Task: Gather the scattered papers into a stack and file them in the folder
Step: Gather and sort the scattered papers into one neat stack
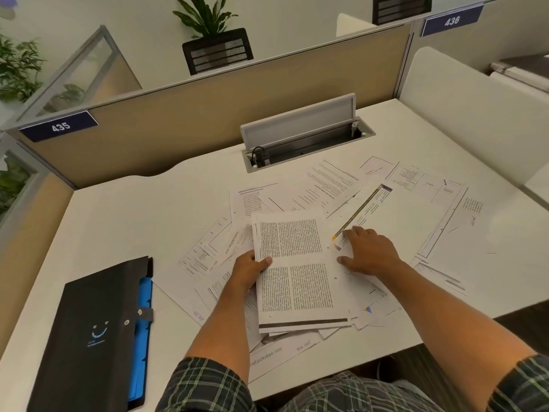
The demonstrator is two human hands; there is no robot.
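Observation:
Many printed papers [335, 185] lie scattered and overlapping across the middle and right of the white desk [142, 209]. My left hand [248, 270] grips the left edge of a small stack of papers [297, 272] with two-column text, thumb on top. My right hand [368, 252] lies flat, fingers spread, on a loose sheet with a yellow stripe [364, 205] just right of that stack. A black folder [92, 337] with blue dividers showing along its right edge lies closed at the front left of the desk, apart from the papers.
An open grey cable tray [300, 135] with a raised lid sits in the desk behind the papers. Beige partition panels [184, 126] wall the back and left. A white divider [475, 114] stands at the right. Some sheets overhang the front edge near my lap.

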